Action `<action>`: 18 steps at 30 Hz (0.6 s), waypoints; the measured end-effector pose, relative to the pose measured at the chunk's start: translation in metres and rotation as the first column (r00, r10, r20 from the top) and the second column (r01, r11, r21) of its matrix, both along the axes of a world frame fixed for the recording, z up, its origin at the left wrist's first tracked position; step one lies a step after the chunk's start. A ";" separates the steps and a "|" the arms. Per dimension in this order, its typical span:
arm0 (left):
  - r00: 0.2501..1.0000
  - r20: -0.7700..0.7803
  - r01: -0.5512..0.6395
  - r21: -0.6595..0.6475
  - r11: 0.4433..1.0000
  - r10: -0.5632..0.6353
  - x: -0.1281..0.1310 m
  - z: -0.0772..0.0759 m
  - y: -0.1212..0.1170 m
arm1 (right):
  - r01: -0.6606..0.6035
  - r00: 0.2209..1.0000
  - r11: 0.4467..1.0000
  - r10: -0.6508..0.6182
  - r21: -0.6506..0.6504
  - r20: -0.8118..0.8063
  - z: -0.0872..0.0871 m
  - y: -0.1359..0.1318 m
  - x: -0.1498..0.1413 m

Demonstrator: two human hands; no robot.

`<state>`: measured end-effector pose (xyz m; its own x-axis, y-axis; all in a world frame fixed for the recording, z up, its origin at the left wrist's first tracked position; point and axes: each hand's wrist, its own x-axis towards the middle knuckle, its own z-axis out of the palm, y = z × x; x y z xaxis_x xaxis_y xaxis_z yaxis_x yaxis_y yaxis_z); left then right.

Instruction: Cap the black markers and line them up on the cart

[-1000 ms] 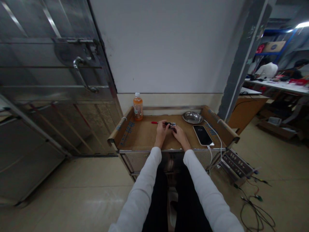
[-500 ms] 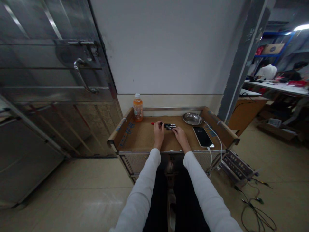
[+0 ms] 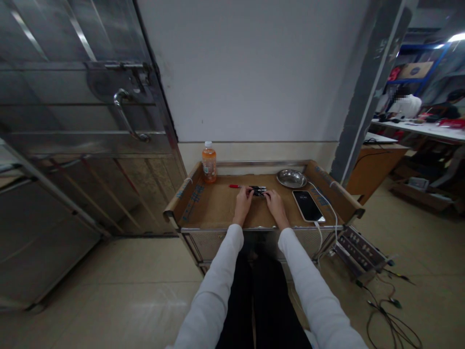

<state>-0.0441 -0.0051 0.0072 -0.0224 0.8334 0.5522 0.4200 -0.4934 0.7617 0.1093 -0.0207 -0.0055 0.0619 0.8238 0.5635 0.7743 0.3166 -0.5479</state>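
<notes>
Several dark pens (image 3: 259, 192) lie on the cardboard-lined surface (image 3: 212, 208), long axes running left to right, between my left hand (image 3: 243, 201) and right hand (image 3: 275, 202). I see each pinching an end with its fingertips, which hide those ends; the count is too blurred for me. Just behind, a red pen end (image 3: 234, 186) points left. I can't read the blue writing (image 3: 195, 194), bottle label (image 3: 206, 167) or phone (image 3: 308, 206) digits.
</notes>
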 end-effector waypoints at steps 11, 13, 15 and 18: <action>0.972 -0.232 0.011 -0.083 0.997 -0.030 0.000 -0.005 -0.001 | -0.037 0.976 0.999 0.042 0.028 -0.216 0.004 0.001 0.001; 0.962 -0.272 0.001 -0.069 0.998 -0.020 0.001 -0.005 -0.003 | -0.055 0.960 0.998 0.053 0.002 -0.274 0.004 0.001 0.001; 0.950 -0.312 0.003 -0.020 1.000 -0.009 0.003 -0.003 -0.005 | -0.080 0.943 0.996 0.067 -0.027 -0.325 0.005 0.001 0.001; 0.925 -0.367 0.118 0.044 0.992 -0.094 0.006 0.001 -0.008 | -0.073 0.942 0.997 0.067 -0.005 -0.330 0.006 0.000 0.001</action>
